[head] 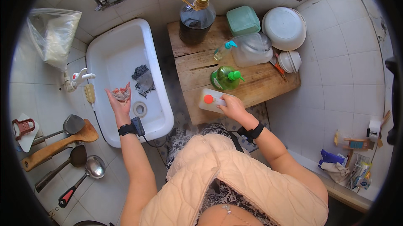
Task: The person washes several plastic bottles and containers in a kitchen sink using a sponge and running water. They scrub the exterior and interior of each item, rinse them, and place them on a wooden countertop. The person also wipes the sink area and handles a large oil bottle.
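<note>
My left hand (119, 104) is raised over the white sink (110, 43), palm up. A small grey crumpled bundle (121, 95), perhaps a cloth, lies in its curled fingers. Below and to its right, inside the basin, are a dark wire scourer (140, 71) and a grey cloth (145, 81), near the round drain (139, 109). My right hand (232, 106) grips a whitish plastic jug (207, 105) with a red cap (208, 99) at the wooden tabletop's near edge. The jug's far side is partly hidden by my fingers.
On the wooden table (189, 84) stand a green pump bottle (224, 78), a clear pump bottle (222, 51), a large oil jug (195, 21), plastic containers (243, 20) and bowls (284, 28). A tap (82, 77) juts over the sink; a ladle (95, 166) and spatulas hang left.
</note>
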{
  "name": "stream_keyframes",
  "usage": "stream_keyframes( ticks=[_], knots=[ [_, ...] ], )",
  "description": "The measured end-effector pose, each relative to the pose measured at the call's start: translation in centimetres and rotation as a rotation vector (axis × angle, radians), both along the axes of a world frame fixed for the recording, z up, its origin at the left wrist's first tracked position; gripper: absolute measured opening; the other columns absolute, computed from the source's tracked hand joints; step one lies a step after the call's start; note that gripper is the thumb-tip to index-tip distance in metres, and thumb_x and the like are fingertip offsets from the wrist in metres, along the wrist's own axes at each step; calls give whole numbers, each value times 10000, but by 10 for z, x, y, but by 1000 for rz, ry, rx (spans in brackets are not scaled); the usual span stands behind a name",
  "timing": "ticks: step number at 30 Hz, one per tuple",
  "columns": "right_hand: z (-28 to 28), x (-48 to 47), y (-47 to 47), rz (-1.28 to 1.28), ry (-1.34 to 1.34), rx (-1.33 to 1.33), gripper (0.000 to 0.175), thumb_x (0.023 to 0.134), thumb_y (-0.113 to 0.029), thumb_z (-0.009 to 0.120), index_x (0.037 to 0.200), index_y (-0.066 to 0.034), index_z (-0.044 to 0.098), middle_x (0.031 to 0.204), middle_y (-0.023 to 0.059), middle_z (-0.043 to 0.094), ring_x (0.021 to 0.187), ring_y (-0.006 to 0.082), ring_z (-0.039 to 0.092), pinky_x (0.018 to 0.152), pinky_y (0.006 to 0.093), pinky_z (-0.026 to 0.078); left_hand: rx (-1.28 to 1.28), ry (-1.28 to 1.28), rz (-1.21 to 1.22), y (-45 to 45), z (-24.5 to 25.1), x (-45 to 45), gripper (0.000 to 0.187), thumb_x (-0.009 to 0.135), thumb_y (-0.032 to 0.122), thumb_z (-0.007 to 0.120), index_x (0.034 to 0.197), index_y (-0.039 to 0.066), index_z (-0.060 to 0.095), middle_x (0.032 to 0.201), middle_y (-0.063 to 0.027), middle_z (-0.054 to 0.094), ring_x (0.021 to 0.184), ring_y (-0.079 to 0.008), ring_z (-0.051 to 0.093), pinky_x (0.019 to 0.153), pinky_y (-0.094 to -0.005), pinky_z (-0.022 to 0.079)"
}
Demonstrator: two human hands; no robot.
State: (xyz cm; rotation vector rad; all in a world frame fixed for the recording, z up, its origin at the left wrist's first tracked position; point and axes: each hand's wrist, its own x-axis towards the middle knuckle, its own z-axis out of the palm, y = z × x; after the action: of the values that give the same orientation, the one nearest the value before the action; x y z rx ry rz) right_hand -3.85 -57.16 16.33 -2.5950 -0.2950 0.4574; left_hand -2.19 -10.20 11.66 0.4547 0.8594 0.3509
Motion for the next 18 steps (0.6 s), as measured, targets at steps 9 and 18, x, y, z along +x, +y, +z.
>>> stream_keyframes(
  ticks=[9, 18],
  knots=[
    [-7, 62, 43, -180, 48, 50, 440, 868, -364, 760, 1089, 0, 652, 1025, 239, 711, 999, 429, 673, 856, 498, 528, -147, -87, 0, 19, -35, -13, 268, 1044, 278, 612, 929, 37, 602, 843, -82, 575, 755, -199, 574, 799, -331, 608],
    [-48, 120, 80, -305, 51, 287, 411, 917, -314, 721, 1041, 70, 645, 982, 299, 700, 971, 448, 679, 841, 496, 530, -37, -24, -108, 22, -66, -22, 334, 1063, 411, 554, 868, 141, 526, 711, 24, 464, 500, -48, 373, 394, -218, 212]
  ],
)
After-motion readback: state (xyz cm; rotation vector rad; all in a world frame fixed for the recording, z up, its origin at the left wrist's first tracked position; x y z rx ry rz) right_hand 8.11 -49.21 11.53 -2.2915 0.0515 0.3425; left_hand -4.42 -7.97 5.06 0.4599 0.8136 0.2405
